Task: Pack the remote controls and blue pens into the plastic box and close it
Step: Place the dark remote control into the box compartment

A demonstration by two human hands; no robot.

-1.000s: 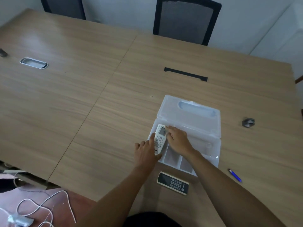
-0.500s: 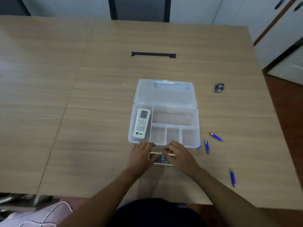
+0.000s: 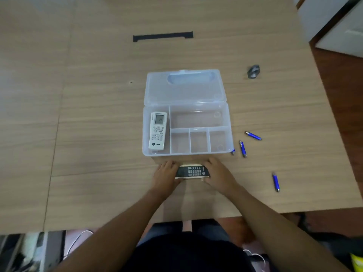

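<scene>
A clear plastic box (image 3: pixel 228 122) lies open on the wooden table, its lid (image 3: pixel 184 89) folded back flat. A white remote (image 3: pixel 158 130) lies in the box's long left compartment. Just in front of the box, a black-faced remote (image 3: pixel 191 171) is gripped at both ends: my left hand (image 3: pixel 166 173) on its left end, my right hand (image 3: pixel 217 173) on its right end. Blue pens lie to the right of the box: one (image 3: pixel 253 135), another (image 3: pixel 242 148), one partly hidden by the box corner (image 3: pixel 233 151), and one farther front right (image 3: pixel 276 182).
A small dark grey object (image 3: pixel 253 71) sits at the back right of the table. A black cable slot (image 3: pixel 163 36) is set into the table behind the box. The table's front edge runs just below my forearms; white cabinets stand at the far right.
The white remote was set into the box's left compartment and released. Both hands then moved to the black remote in front of the box and gripped its ends. The camera tilted down.
</scene>
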